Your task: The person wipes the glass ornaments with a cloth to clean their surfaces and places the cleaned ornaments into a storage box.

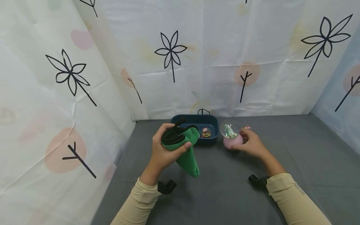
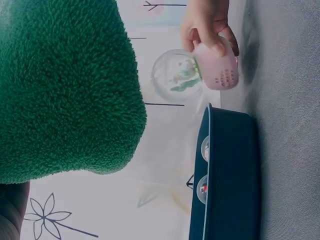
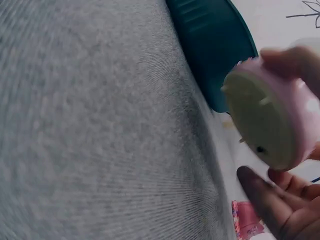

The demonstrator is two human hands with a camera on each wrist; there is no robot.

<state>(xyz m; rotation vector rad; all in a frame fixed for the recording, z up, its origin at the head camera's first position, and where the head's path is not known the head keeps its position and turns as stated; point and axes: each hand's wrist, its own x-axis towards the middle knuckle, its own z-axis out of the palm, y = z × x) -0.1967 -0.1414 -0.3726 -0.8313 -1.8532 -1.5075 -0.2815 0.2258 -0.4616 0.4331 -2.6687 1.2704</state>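
Observation:
My left hand (image 1: 164, 150) grips a folded green towel (image 1: 189, 161) together with a black coiled, cord-like bundle (image 1: 172, 136). The towel's fuzzy surface fills much of the left wrist view. In my right hand (image 1: 254, 144) is a snow globe with a pink base (image 1: 232, 141), a clear dome and a pale green and white figure inside. The fingers and thumb pinch the globe's base. Its pale underside (image 3: 260, 120), with small feet, faces the right wrist camera, raised off the table. Part of the dome is hidden there.
Behind the towel stands a dark blue basin (image 1: 214, 137) with small clear globes (image 1: 206, 132) in it. A small pink item (image 1: 247, 127) lies behind my right hand. The grey cloth-covered table (image 1: 219, 190) meets a patterned white curtain (image 1: 208, 84) at the back.

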